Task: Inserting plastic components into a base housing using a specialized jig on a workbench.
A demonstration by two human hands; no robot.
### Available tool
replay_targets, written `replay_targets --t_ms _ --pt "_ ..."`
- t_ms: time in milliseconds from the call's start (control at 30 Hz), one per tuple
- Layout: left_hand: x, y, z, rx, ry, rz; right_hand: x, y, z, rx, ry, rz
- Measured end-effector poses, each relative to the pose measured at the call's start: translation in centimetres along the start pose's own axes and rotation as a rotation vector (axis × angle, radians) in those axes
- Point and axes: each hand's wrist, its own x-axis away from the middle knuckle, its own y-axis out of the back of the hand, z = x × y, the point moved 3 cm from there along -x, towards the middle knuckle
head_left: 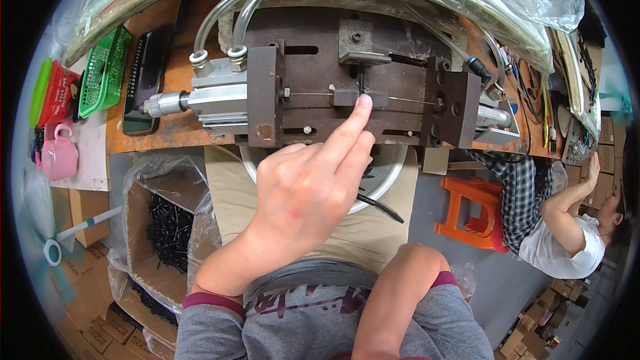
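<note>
One index finger point(348, 128) of the left grip point(308, 180) is extended to a dark block point(344, 99) just ahead; whether anything is pinched by the curled fingers cannot be determined. Were the pneumatic cylinder point(217, 97) leftward of the grip actuated early, the fingertip could be trapped.

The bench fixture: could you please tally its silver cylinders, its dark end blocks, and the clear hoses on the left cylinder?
Silver cylinders: 2
Dark end blocks: 2
Clear hoses on the left cylinder: 2
Total: 6

Block point(346, 99) between two cylinders point(221, 101)
</note>
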Motion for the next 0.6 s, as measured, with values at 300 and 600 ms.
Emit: replay_targets --t_ms 300,600 --pt "-0.2 0.3 -0.1 0.026 0.016 0.024 1.7 0.5 2.2 -0.105 -0.150 0.086" --pt "-0.1 0.5 0.5 0.111 -0.011 0.034 7.5 3.5 5.9 -0.383 -0.508 0.235"
